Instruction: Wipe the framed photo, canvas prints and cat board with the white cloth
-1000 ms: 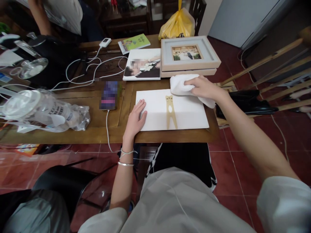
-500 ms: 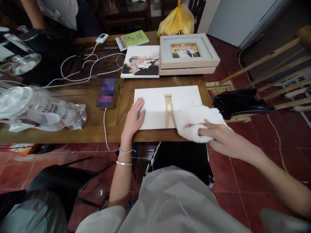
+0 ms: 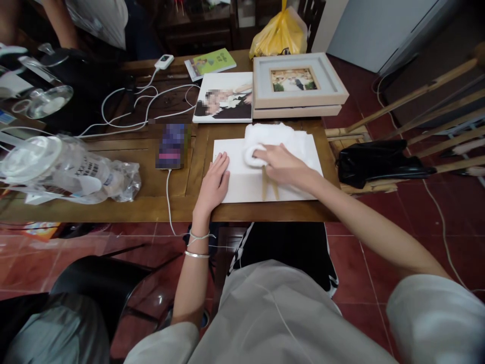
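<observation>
A white rectangular board (image 3: 242, 188) lies flat near the table's front edge. My left hand (image 3: 215, 184) rests on its left edge, fingers stretched out. My right hand (image 3: 286, 164) grips a bunched white cloth (image 3: 269, 135) that lies over the upper middle of the board. Below that hand show the two legs of a tan, flat piece (image 3: 264, 189) on the board; its upper part is hidden by the cloth and hand.
Behind the board are a photo panel (image 3: 227, 108) and stacked picture frames (image 3: 301, 98). To the left lie a phone (image 3: 170, 146) on a cable and a plastic-wrapped container (image 3: 68, 167). A bamboo chair (image 3: 364, 136) stands right; another person's arm (image 3: 60, 25) shows at the back left.
My right hand has moved the cloth up and left, from the board's lower right to its upper middle, covering the tan piece's top. My left hand stays on the board.
</observation>
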Tool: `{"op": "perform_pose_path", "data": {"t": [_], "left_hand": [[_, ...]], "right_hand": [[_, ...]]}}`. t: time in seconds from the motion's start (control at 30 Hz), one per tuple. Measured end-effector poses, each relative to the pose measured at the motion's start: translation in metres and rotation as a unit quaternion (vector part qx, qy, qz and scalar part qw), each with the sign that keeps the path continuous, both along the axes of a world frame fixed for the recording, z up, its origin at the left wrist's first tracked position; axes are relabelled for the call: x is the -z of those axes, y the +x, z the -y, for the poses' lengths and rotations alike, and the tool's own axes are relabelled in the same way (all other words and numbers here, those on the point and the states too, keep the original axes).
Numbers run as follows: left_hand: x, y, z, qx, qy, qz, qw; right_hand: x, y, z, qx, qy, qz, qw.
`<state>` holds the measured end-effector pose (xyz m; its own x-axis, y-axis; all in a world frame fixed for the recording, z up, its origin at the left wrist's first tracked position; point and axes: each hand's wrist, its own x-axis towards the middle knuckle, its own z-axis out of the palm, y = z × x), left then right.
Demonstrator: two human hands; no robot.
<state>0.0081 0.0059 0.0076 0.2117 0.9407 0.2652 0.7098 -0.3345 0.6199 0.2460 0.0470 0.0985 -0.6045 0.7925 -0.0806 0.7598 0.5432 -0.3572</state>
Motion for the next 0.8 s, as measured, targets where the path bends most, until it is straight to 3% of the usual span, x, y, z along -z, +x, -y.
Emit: {"op": "perform_pose_path", "data": {"t": [0.2, 0.33, 0.43, 0.67, 0.8], "left_hand": [[0.0, 0.001, 0.001, 0.0, 0.004, -0.002, 1.0], [0.001, 0.0, 0.001, 0.002, 0.013, 0.0, 1.0], [0.001, 0.0, 0.001, 0.002, 0.011, 0.002, 1.0], [0.0, 0.0, 0.0, 0.0, -0.003, 0.004, 1.0], [-0.001, 0.0, -0.001, 0.002, -0.007, 0.002, 1.0]], "right_hand": [[0.009, 0.011, 0.1, -0.095, 0.014, -0.001, 0.995], [0.008, 0.017, 0.122, -0.138, 0.004, -0.009, 0.99], [0.006, 0.014, 0.098, -0.109, -0.004, -0.008, 0.994], [-0.003, -0.009, -0.008, -0.026, 0.007, 0.022, 0.999], [0.002, -0.018, -0.02, -0.008, 0.027, 0.024, 0.999]]}}
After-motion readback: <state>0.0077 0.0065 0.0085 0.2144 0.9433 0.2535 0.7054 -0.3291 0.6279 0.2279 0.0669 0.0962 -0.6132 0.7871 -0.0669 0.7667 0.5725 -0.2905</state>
